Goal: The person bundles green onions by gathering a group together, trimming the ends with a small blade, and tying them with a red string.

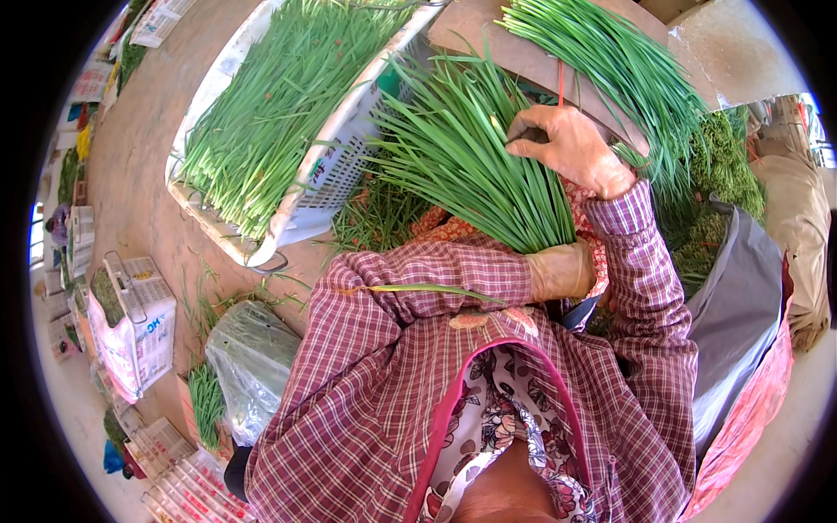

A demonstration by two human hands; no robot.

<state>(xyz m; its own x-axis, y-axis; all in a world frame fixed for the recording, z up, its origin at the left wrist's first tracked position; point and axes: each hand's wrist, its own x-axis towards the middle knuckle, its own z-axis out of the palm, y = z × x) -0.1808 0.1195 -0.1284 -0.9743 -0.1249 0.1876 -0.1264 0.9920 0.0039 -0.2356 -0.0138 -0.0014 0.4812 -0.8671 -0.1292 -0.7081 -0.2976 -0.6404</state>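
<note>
A thick bunch of green garlic chives [488, 166] fans out in front of me, leaf tips pointing up and to the left. My left hand [562, 271] is closed around its lower end, fingers partly hidden under my forearm. Over the bunch's right side, my right hand [571, 146] has thumb and forefinger curled toward each other at the leaves. A pale yellowish tip [497, 127] shows just left of those fingers; what they pinch is hidden. One loose yellow-green leaf [427, 288] lies across my left sleeve.
A white plastic crate [292, 205] full of chives stands at the left. Another chive bundle [619, 65] lies on a brown board [471, 26] at the far right. Trimmings [370, 213] litter the floor below. A clear plastic bag [253, 362] and grey sheeting [737, 296] flank me.
</note>
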